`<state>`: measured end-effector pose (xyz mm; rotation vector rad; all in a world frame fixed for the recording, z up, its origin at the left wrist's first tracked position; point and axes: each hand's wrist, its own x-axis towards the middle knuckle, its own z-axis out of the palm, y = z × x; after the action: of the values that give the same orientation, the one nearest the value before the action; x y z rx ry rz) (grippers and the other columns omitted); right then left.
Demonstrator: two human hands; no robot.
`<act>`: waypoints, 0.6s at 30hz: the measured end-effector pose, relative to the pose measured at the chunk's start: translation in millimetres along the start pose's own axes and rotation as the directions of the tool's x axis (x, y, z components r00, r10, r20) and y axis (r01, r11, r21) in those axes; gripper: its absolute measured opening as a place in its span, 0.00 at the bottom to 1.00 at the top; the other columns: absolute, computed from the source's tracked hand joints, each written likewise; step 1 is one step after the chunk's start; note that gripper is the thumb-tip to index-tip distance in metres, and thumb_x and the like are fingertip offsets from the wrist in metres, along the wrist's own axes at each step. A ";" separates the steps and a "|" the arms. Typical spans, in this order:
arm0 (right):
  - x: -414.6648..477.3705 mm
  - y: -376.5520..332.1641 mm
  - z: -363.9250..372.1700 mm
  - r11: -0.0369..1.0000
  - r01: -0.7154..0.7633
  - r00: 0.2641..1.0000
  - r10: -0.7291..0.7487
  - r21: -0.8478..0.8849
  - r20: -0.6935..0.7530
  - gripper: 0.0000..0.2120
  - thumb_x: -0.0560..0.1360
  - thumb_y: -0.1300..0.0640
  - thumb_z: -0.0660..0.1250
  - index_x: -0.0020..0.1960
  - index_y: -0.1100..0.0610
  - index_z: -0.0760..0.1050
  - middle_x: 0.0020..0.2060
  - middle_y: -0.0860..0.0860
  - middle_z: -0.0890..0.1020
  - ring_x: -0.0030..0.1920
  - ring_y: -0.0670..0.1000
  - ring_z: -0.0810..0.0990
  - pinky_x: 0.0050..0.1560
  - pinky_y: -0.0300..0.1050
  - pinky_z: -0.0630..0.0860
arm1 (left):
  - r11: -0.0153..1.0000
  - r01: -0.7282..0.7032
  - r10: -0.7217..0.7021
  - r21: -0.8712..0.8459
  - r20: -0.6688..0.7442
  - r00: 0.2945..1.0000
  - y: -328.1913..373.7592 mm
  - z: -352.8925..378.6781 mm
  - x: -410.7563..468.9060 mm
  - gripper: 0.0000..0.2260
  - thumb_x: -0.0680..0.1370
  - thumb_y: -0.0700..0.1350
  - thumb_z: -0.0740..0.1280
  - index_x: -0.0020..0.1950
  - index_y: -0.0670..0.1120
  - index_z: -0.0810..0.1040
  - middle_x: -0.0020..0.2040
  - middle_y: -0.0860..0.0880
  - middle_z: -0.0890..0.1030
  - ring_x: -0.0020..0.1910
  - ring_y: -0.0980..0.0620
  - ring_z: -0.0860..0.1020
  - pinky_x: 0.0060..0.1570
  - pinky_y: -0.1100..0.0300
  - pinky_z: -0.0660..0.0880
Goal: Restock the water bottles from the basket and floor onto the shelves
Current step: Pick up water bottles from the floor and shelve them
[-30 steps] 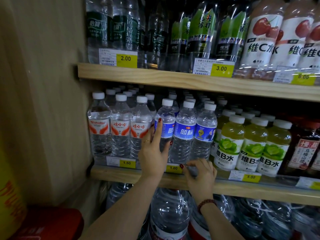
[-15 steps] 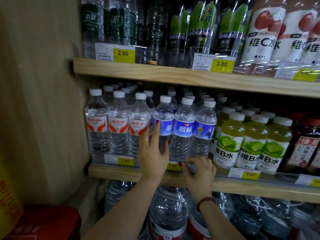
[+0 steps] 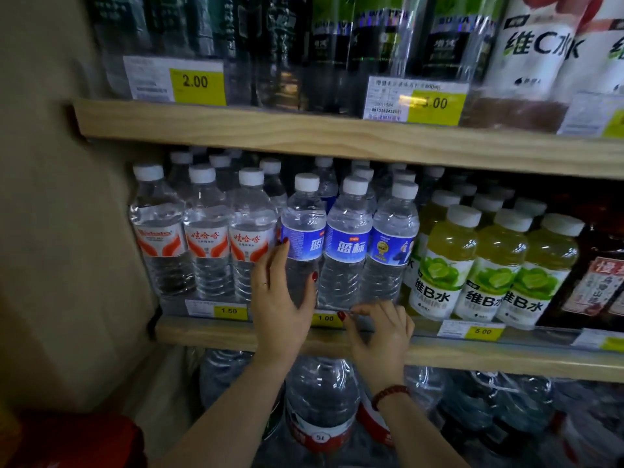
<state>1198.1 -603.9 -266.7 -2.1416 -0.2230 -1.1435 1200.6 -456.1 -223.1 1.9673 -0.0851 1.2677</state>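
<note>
- A person's left hand (image 3: 282, 302) grips the lower body of a blue-label water bottle (image 3: 302, 231). The thumb lies across the bottle's front and the fingers reach up its left side. A thin ring (image 3: 265, 284) shows on one finger.
- The bottle stands upright at the front of the middle shelf (image 3: 506, 358), leftmost of three blue-label bottles; its two neighbours (image 3: 347, 241) stand close on its right.
- The right hand (image 3: 380, 336), a red bead bracelet (image 3: 390, 393) at the wrist, has its fingers curled. The fingertips are at the clear front rail (image 3: 422, 327), just right of the yellow 1.00 price tag (image 3: 326, 318). Whether it pinches the rail or only touches it cannot be made out.
- Immediately left of the gripped bottle are three red-and-white labelled water bottles (image 3: 206, 238), above a 1.50 tag (image 3: 229, 311). More white-capped bottles fill the rows behind.
- To the right of the blue-label group stand yellow-green lime drinks (image 3: 489, 265), above a 5.00 tag (image 3: 483, 331).
- Below the shelf, between the two forearms, sits a large bottle marked 5L (image 3: 320, 407).
- The upper shelf (image 3: 304, 133) carries dark-labelled bottles and a 2.00 tag (image 3: 196, 82).
- A wooden side panel (image 3: 67, 231) closes the shelves at the left.
</note>
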 end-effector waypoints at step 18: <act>64.8 -67.3 -114.8 0.880 -0.277 0.548 0.475 -0.386 0.689 0.26 0.72 0.43 0.66 0.68 0.48 0.69 0.66 0.47 0.71 0.69 0.52 0.66 0.69 0.47 0.62 | 0.939 -0.185 -0.087 0.288 0.724 0.685 53.3 -88.3 38.6 0.31 0.66 0.49 0.74 0.67 0.45 0.69 0.61 0.43 0.77 0.59 0.42 0.73 0.55 0.45 0.77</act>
<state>1130.3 -638.0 -139.7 -2.6081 0.0218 0.0810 1130.6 -424.0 -144.3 2.6994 -0.3362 0.4473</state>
